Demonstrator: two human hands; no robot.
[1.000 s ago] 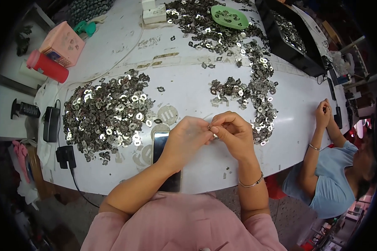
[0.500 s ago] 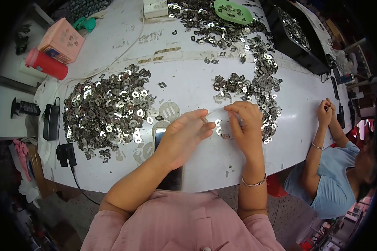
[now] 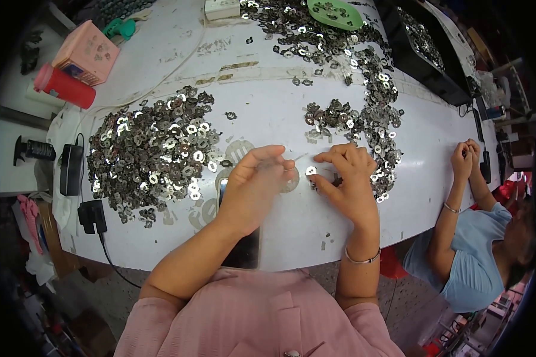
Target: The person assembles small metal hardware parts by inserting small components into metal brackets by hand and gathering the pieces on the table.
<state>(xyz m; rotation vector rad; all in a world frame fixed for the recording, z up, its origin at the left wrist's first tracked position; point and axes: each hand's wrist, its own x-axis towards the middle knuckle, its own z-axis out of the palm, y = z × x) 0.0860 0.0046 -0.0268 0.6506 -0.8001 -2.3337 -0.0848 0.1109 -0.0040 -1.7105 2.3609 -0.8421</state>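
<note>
My left hand (image 3: 250, 193) is above the table in front of me, its fingers half curled and smeared by motion. Whether anything is in it cannot be made out. Across a small gap, my right hand (image 3: 350, 178) has its thumb and forefinger apart, holding nothing visible. By those fingertips is a small shiny metal piece (image 3: 311, 171). Loose metal pieces form a large heap (image 3: 155, 152) left of my left hand. Another spread of them (image 3: 382, 131) runs just beyond and right of my right hand. Partly under my left forearm is a dark phone (image 3: 244, 253).
A green tray (image 3: 339, 21) and a black bin (image 3: 426, 56) with metal pieces stand at the far right. Along the left are a red cup (image 3: 65, 86), a pink basket (image 3: 92, 53) and a black adapter (image 3: 93, 216). Another person (image 3: 464, 250) sits at the right edge.
My left hand has shifted slightly left and its fingers have curled more. My right thumb has moved outward, away from the palm, toward the small metal piece.
</note>
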